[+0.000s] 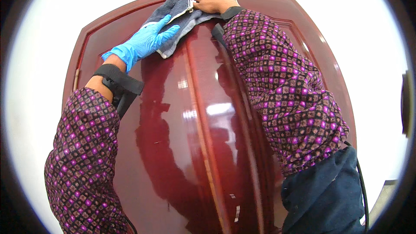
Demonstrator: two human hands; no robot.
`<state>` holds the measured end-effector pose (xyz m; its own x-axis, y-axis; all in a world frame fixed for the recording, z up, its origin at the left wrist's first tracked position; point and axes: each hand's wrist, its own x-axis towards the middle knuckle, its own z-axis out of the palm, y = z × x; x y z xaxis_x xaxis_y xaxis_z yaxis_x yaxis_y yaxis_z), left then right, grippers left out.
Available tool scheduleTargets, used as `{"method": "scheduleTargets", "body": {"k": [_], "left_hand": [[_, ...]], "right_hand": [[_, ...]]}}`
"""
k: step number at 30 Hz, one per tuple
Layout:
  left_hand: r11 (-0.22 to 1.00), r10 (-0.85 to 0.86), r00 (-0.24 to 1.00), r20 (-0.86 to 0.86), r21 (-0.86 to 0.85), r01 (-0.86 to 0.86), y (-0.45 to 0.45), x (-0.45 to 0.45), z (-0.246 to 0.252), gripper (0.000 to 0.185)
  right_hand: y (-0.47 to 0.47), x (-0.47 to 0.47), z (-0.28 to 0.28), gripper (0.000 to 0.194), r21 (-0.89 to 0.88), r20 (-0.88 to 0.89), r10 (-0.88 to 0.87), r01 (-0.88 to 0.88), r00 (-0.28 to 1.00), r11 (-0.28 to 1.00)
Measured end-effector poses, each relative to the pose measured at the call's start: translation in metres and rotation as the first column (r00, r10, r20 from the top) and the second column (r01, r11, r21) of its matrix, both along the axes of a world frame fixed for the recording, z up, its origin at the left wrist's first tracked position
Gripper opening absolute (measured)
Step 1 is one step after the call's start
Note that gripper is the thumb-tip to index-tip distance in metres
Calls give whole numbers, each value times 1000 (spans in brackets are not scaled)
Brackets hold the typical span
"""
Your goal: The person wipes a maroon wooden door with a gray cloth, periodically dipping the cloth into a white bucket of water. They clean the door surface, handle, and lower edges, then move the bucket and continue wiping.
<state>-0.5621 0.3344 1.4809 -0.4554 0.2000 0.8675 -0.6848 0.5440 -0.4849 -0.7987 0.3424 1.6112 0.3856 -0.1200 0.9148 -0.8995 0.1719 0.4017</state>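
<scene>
A grey towel [182, 6] with pale edging and a small white tag lies against the upper part of a glossy dark red door [156, 156]. My right hand [213, 3], bare, presses the towel to the door near its top edge, fingers spread over the fabric. Lower and to the left, my left hand [143, 42] wears a blue disposable glove. Its thumb and a finger are apart in front of the towel's lower left part; its other fingers are hard to make out. Black straps circle both wrists.
Raised vertical mouldings [201, 130] run down the middle of the door, among bright reflections. A metal hinge [76, 77] shows at the left edge. White wall [367, 71] surrounds the frame. A dark object [405, 104] is at far right, and a black cable [361, 182] hangs beside my clothing.
</scene>
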Motion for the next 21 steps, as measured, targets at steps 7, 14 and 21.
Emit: {"method": "scheduleTargets", "body": {"k": [7,14,21], "left_hand": [[976,-14,998,61,218,0,23,-14,15,75],[993,66,990,126,92,-78,42,-31,28,73],[955,296,943,-151,55,-291,4,-33,22,85]], "right_hand": [[2,-13,-2,58,-10,81,-22,22,996,1000],[10,-25,-5,62,-66,243,124,-111,962,992],[3,-39,-1,71,-70,294,185,-172,938,983]]}}
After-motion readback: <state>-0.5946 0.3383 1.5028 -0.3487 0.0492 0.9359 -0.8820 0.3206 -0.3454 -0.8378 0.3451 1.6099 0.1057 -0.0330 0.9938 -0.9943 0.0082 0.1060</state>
